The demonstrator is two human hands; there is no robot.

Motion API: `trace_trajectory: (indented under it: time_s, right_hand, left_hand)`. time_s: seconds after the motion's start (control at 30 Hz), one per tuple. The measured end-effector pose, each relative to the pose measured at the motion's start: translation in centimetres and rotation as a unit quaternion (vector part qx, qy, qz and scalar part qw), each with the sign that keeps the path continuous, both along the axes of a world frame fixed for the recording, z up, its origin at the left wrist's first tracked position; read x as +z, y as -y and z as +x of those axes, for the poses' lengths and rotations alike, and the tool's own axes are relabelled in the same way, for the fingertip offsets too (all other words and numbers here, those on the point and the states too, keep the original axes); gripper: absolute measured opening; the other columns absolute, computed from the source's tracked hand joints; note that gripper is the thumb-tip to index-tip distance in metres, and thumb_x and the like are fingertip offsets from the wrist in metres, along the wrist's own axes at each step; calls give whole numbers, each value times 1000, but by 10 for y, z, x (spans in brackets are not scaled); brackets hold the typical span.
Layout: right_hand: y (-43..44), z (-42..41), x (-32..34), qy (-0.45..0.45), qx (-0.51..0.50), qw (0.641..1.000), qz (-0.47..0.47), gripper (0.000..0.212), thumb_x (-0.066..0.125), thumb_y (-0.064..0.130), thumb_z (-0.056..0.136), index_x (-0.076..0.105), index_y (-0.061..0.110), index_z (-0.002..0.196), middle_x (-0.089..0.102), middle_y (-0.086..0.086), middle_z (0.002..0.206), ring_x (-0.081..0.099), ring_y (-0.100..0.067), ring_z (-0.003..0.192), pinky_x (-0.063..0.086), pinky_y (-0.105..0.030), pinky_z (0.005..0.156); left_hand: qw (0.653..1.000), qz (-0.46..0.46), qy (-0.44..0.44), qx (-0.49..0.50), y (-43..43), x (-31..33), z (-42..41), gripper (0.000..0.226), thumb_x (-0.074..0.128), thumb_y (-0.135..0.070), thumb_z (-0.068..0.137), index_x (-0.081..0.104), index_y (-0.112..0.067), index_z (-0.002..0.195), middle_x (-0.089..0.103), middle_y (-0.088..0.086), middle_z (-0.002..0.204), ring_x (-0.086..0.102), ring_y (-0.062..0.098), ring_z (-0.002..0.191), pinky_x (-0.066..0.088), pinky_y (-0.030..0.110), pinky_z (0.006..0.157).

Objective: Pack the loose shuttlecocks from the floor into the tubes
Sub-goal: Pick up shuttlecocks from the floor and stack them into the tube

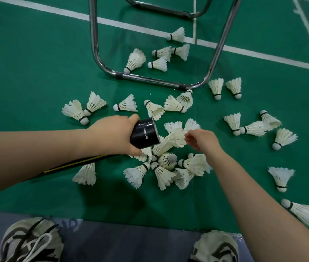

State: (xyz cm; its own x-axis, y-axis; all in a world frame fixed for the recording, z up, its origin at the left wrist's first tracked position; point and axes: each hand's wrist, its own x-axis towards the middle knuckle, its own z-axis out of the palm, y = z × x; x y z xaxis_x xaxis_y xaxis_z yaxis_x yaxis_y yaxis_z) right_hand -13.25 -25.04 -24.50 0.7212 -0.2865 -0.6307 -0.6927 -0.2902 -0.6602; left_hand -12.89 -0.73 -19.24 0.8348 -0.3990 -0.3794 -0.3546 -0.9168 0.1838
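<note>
My left hand [115,135] grips a black tube [145,133] printed "PUSH IN" just behind its open end. The rest of the tube runs back under my forearm. A white feather shuttlecock [175,138] sits right at the tube's mouth. My right hand [201,139] pinches its feather skirt with curled fingertips. Several loose shuttlecocks lie in a heap [165,167] on the green floor directly below both hands. Others are scattered to the left [84,108], to the right [252,127] and farther off [159,57].
A chrome tube-frame leg [150,79] of a chair or stand rests on the floor just beyond the heap, with several shuttlecocks inside its loop. White court lines [263,55] cross the far floor. My shoes [30,241] stand on a grey strip at the bottom.
</note>
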Motion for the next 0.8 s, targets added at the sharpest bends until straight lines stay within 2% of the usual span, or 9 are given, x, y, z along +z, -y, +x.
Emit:
trace_trajectory:
  time_s: [0.07, 0.17, 0.27, 0.4, 0.6, 0.63, 0.7, 0.77, 0.8]
  right_hand:
    - [11, -5, -5, 34, 4, 995, -91, 19, 49, 22, 88, 66, 18, 79, 67, 4, 80, 57, -12, 71, 41, -24, 59]
    - [33, -16, -10, 36, 33, 970, -237, 21, 46, 24, 90, 58, 21, 106, 60, 4, 93, 53, -17, 74, 37, -28, 59]
    - [53, -27, -17, -13, 12, 956, -293, 31, 48, 27, 89, 46, 16, 118, 55, -1, 93, 51, -23, 81, 37, -29, 66]
    - [65, -37, -31, -113, 51, 951, -282, 40, 49, 35, 88, 47, 8, 118, 52, -4, 94, 48, -24, 85, 36, -30, 70]
    - [65, -38, -43, -115, 28, 963, -241, 44, 52, 28, 87, 48, 3, 123, 58, -14, 117, 55, -30, 101, 40, -30, 73]
    - [64, -37, -45, -111, 12, 972, -205, 41, 52, 28, 88, 52, 2, 120, 59, -15, 114, 56, -30, 98, 42, -32, 75]
    - [62, -39, -50, -83, -28, 988, -125, 23, 51, 26, 89, 59, 7, 101, 59, -14, 101, 54, -28, 88, 43, -32, 76]
    - [60, -39, -51, -44, -63, 989, -123, 8, 50, 23, 91, 55, 17, 94, 56, -6, 92, 50, -22, 79, 38, -27, 69]
    - [59, -38, -49, -16, -81, 986, -143, 8, 49, 22, 92, 54, 17, 88, 56, -4, 86, 48, -20, 74, 36, -27, 64]
  left_hand:
    - [1000, 3, -4, -6, 6, -2, 0, 72, 69, -64, 65, 42, -20, 115, 57, -3, 91, 56, 18, 80, 45, 30, 62]
    - [1000, 4, -2, -10, 12, -4, 1, 71, 70, -63, 65, 42, -20, 114, 57, -3, 89, 55, 18, 79, 46, 30, 62]
    - [1000, 3, -1, -15, 20, -4, 3, 70, 70, -62, 65, 43, -20, 114, 57, -3, 89, 54, 17, 77, 46, 30, 62]
    - [999, 8, 2, -32, 29, -5, 4, 71, 69, -65, 65, 42, -21, 114, 57, -2, 92, 53, 18, 78, 43, 29, 62]
    - [999, 9, -9, -39, 38, -8, 1, 72, 68, -67, 65, 41, -22, 113, 49, -7, 82, 50, 16, 77, 44, 29, 63]
    - [999, 8, -10, -38, 38, -8, 1, 71, 68, -68, 64, 41, -22, 113, 48, -8, 81, 50, 16, 76, 44, 29, 63]
    - [999, 9, -9, -39, 38, -10, 1, 72, 68, -68, 65, 42, -22, 114, 48, -8, 81, 50, 16, 75, 46, 30, 64]
    - [999, 13, -7, -42, 38, -11, 1, 73, 67, -68, 65, 41, -22, 115, 49, -8, 82, 50, 16, 76, 46, 29, 64]
    - [999, 15, -7, -42, 38, -12, 1, 73, 67, -68, 65, 41, -22, 115, 49, -7, 82, 50, 16, 76, 46, 29, 63]
